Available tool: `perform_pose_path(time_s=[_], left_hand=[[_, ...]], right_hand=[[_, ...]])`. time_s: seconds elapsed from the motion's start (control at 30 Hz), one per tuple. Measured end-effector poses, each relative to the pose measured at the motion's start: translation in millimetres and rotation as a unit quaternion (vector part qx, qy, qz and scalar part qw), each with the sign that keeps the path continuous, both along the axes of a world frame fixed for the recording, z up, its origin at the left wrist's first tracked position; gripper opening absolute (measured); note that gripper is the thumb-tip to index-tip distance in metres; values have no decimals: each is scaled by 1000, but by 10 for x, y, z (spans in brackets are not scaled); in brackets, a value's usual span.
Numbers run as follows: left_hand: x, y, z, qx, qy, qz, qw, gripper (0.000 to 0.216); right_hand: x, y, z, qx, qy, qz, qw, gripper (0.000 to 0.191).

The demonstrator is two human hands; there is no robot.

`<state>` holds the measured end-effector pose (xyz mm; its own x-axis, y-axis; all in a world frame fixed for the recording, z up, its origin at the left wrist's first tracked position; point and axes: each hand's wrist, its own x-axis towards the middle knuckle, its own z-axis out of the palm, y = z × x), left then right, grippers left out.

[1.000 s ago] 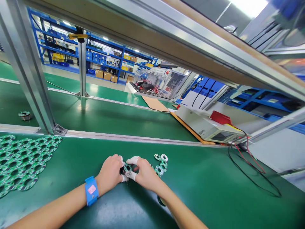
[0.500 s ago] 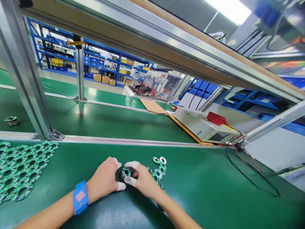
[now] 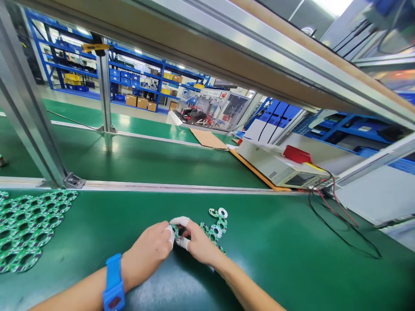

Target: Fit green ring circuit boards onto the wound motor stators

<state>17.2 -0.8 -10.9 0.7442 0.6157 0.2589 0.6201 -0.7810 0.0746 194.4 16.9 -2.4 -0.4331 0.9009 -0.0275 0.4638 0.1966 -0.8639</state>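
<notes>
My left hand and my right hand meet at the middle of the green bench, fingers curled together. Both wear white finger cots, and a blue wrist strap is on my left wrist. Between the fingertips sits a small green ring-shaped circuit board, mostly hidden by the fingers, with something dark under it. Both hands pinch it. Just right of my right hand lies a small pile of loose green ring boards.
A large sheet of joined green ring boards lies at the left. A metal rail crosses behind the hands, with an upright post at left. A beige instrument with red and black wires stands at right.
My left hand has closed over the ring board, which now shows less than half a second ago. The view has shifted slightly; both hands stay at the same spot.
</notes>
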Motion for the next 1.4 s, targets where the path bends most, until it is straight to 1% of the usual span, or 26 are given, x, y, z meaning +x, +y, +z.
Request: perform_pose_path(time_s=[0.13,0.23,0.3,0.37,0.43,0.53,0.57,0.63,0.67,0.73,0.83,0.9,0.97,1.2,1.4], left_hand=[[17,-36,25,9,24,-11,1000,27],[33,-51,10,2,1,-19,1000,28],[23,-34,26,-32,-30,-9,999,29],[-10,12,73,-94,-79,20,992,29],[-59,72,132,-167,-159,58,971,30],[-106,144,178,-272,-275,104,916,31],[-105,156,174,-301,-291,112,901,33],[-79,162,149,-341,-297,114,885,39],[-60,160,134,-348,-294,111,883,39],[-23,151,113,-342,-292,106,887,31],[5,144,112,-334,-288,106,891,17],[10,144,116,-332,-281,110,894,13],[12,146,110,-324,-275,114,898,12],[21,166,52,-313,-256,116,907,13],[22,163,58,-302,-251,121,912,13]], right_hand=[[-40,-48,-6,23,-12,-22,999,41],[-34,-52,13,20,-7,-18,1000,42],[5,-26,35,-11,13,-4,1000,44],[59,21,62,-37,29,-8,999,44],[106,73,93,-32,28,-35,998,36],[121,122,131,-31,15,-72,997,20],[110,127,139,-41,13,-76,996,18],[72,117,150,-54,5,-80,995,16],[50,105,155,-56,-2,-79,995,15],[6,75,165,-49,-26,-74,996,14],[-51,30,192,16,-84,-81,993,11],[-81,9,215,68,-123,-91,986,9],[-105,-2,234,94,-148,-95,980,10],[-135,0,232,110,-166,-89,976,10],[-150,-6,211,121,-171,-90,974,11]])
